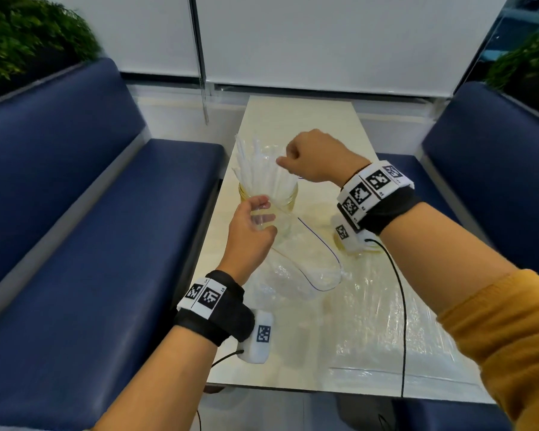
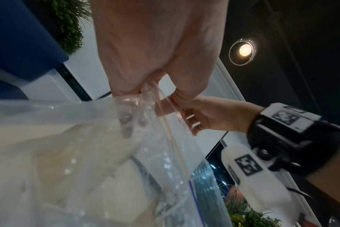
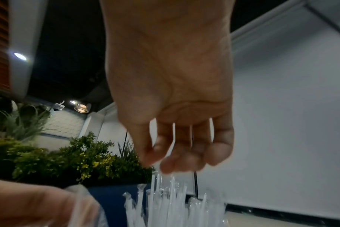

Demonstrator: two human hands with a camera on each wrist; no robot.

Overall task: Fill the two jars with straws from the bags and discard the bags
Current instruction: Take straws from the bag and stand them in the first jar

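Note:
A glass jar (image 1: pixel 288 194) stands on the left side of the pale table (image 1: pixel 299 119), with a bunch of paper-wrapped white straws (image 1: pixel 255 169) upright in it. My left hand (image 1: pixel 255 219) pinches the crumpled clear zip bag (image 1: pixel 293 269) right beside the jar; the bag trails toward me. In the left wrist view, thumb and fingers of that hand (image 2: pixel 153 89) squeeze the bag film (image 2: pixel 87 138). My right hand (image 1: pixel 293 160) hovers over the jar with curled fingers, their tips pinching at the straw tops (image 3: pixel 171 199). Another jar-like glass shape (image 1: pixel 336 241) is mostly hidden behind my right wrist.
A second clear bag of straws (image 1: pixel 386 331) lies flat on the near right of the table. Dark blue benches flank the table at left (image 1: pixel 106 244) and right (image 1: pixel 495 150). A black cable (image 1: pixel 402 306) hangs from my right wrist over the table.

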